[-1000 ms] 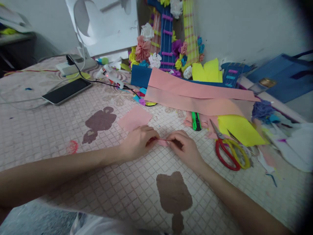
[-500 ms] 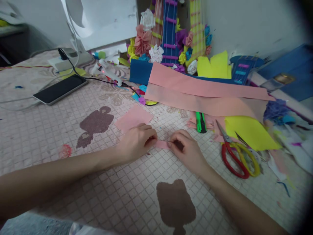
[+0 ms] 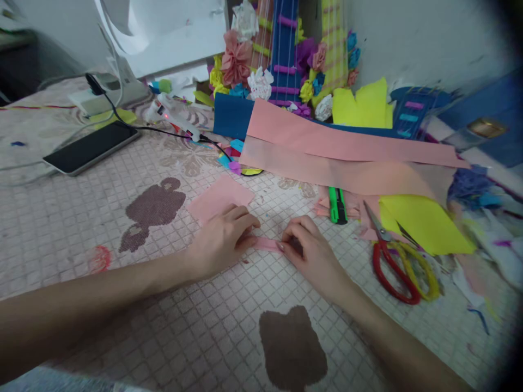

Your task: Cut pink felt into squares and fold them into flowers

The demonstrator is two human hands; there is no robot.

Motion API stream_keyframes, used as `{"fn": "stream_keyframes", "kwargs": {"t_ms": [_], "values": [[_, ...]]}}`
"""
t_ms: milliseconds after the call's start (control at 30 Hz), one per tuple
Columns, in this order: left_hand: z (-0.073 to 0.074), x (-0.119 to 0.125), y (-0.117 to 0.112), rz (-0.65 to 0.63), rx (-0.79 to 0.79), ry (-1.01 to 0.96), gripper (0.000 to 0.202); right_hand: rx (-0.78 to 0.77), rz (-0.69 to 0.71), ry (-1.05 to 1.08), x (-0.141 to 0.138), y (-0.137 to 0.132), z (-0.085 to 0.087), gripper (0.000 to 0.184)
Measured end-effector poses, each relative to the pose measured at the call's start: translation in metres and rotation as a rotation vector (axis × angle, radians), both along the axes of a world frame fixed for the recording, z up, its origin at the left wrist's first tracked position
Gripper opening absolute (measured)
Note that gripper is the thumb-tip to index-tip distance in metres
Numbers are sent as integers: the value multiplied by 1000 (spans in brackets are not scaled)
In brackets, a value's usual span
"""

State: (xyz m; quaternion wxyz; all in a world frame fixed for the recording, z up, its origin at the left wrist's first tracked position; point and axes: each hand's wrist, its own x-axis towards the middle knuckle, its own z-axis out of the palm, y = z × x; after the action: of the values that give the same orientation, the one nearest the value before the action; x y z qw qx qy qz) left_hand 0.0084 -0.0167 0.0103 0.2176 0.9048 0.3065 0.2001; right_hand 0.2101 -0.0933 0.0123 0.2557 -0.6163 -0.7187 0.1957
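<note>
A narrow strip of pink paper [image 3: 266, 244], seemingly folded, stretches between my two hands just above or on the patterned tablecloth. My left hand [image 3: 224, 235] pinches its left end, knuckles upward, with the fingertips partly hidden. At the other end, my right hand [image 3: 310, 247] holds the strip between thumb and curled fingers. Behind my left hand lies a flat square of pink paper [image 3: 220, 197], partly covered by the knuckles. To the right of my right hand rest scissors [image 3: 394, 272] with one red and one yellow handle. A green box cutter [image 3: 338, 206] lies beyond that hand.
Long pink sheets [image 3: 347, 147] span the back, near yellow paper [image 3: 423, 220]. A glue gun [image 3: 177, 120] with a red light and its black cable lie back left, beside a phone [image 3: 92, 147]. Paper-flower decorations [image 3: 237, 57] stand against the wall.
My left hand has shifted slightly left along the strip, so a bit more of the pink paper shows between the hands. The right hand keeps its pinch. The whole view has tilted slightly.
</note>
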Motion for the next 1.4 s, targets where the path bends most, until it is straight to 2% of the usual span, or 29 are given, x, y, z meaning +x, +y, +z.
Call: {"fn": "stream_keyframes", "kwargs": {"t_ms": [200,300,500,567,633,767,1000,1133,1300,1400], "values": [[-1,-1,2,-35,-98,-105,23,38,11,70,1,-4,-1,12],[2,0,2,-53,-196,-167,28,22,12,116,2,-7,0,9],[12,6,-3,-7,-483,-219,20,-14,-10,202,-1,-12,4,5],[15,7,-4,21,-545,-240,16,-51,-36,284,-1,-12,6,5],[18,8,-4,48,-584,-255,14,-120,-76,426,1,-12,8,14],[22,7,-3,72,-607,-257,14,-246,-93,640,1,-10,12,39],[23,9,-13,54,-543,-233,15,-283,-39,655,-16,-10,18,19],[21,7,-12,73,-575,-233,16,-340,-63,631,-7,-11,18,20],[16,3,-4,76,-607,-280,18,-356,-57,743,9,-13,15,37],[15,3,-3,61,-605,-307,18,-350,-39,709,7,-15,16,28]]}}
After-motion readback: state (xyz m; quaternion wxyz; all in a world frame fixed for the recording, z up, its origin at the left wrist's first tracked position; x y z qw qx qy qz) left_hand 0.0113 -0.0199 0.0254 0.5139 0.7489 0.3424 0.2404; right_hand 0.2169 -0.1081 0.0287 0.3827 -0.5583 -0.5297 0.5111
